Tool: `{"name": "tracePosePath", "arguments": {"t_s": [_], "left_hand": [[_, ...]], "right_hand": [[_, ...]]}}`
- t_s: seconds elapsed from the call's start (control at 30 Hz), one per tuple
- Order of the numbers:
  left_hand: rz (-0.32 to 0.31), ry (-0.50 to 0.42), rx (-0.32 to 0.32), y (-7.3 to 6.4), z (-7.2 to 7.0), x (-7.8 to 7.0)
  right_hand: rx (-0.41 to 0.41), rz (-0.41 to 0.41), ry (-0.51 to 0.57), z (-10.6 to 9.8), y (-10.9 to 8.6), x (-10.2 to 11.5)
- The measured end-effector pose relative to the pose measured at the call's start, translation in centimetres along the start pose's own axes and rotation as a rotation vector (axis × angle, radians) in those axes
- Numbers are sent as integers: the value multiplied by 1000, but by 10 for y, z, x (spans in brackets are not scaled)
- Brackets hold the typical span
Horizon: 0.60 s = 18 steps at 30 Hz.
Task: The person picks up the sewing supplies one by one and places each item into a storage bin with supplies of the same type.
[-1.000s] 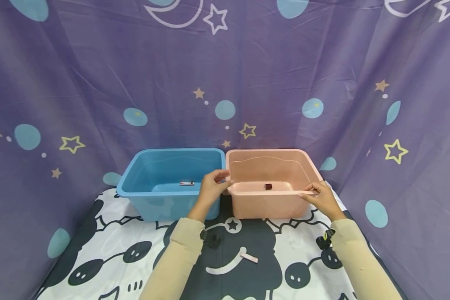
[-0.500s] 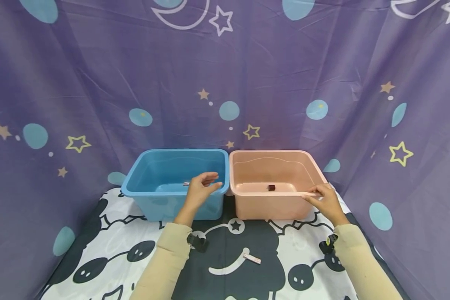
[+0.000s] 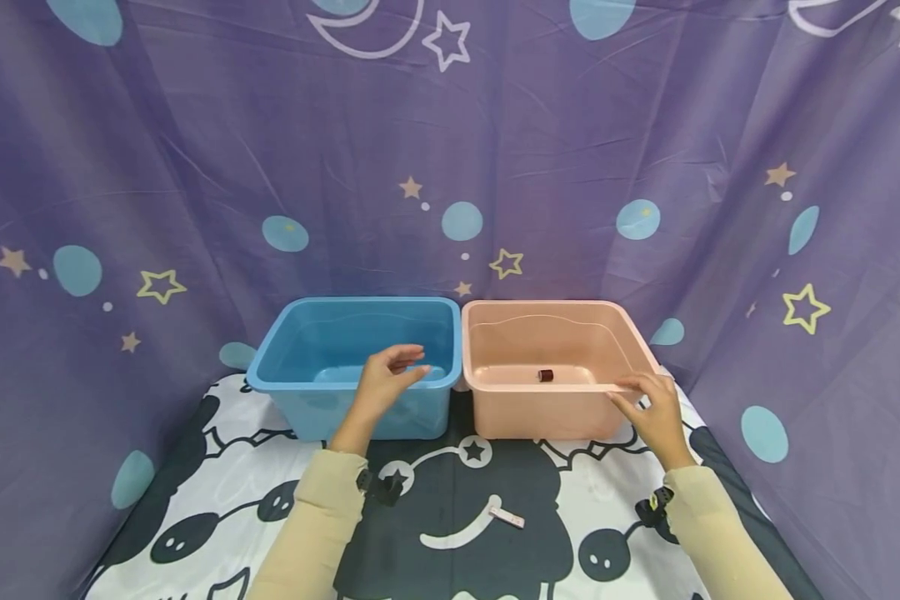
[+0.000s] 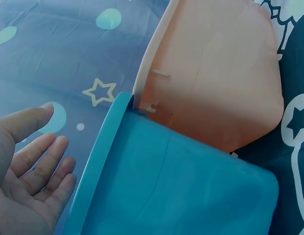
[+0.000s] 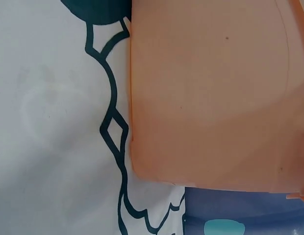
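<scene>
My left hand hovers by the front rim of a blue plastic bin, with fingers loosely bent and nothing in them. The left wrist view also shows that hand, its fingers apart. My right hand pinches the front rim of a peach-pink bin near its right corner, thumb outside and fingers over the edge. A small dark red cylinder, like a thread spool, lies on the pink bin's floor. My left hand blocks part of the blue bin's inside. The right hand is barely visible in its wrist view.
Both bins stand side by side against a purple curtain with stars and drops. A small white strip with reddish marks lies on the black-and-white patterned cloth in front. Dark wrist cameras sit on both sleeves.
My left hand has moved left, away from the gap between the bins, and now covers where a small white-and-red piece showed in the blue bin. My right hand stays at the pink rim.
</scene>
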<state>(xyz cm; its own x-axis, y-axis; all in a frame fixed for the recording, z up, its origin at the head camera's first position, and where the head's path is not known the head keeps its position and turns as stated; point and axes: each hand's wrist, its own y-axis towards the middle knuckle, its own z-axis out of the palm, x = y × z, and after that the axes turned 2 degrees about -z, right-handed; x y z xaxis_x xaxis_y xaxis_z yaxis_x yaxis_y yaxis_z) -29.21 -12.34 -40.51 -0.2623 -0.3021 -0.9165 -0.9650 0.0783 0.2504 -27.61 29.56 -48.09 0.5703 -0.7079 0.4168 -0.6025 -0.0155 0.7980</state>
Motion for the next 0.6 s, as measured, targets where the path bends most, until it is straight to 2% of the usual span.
{"name": "tracePosePath", "arguments": {"t_s": [0.17, 0.33, 0.4, 0.6], "left_hand": [[7, 26, 2, -1, -6, 3], [16, 54, 0, -3, -13, 6], [19, 68, -1, -3, -17, 7], [24, 97, 30, -5, -29, 12]], "right_hand": [[-33, -4, -9, -1, -12, 5], [-36, -54, -4, 0, -25, 14], [-10, -64, 5, 2, -31, 18], [109, -25, 31, 13, -50, 34]]}}
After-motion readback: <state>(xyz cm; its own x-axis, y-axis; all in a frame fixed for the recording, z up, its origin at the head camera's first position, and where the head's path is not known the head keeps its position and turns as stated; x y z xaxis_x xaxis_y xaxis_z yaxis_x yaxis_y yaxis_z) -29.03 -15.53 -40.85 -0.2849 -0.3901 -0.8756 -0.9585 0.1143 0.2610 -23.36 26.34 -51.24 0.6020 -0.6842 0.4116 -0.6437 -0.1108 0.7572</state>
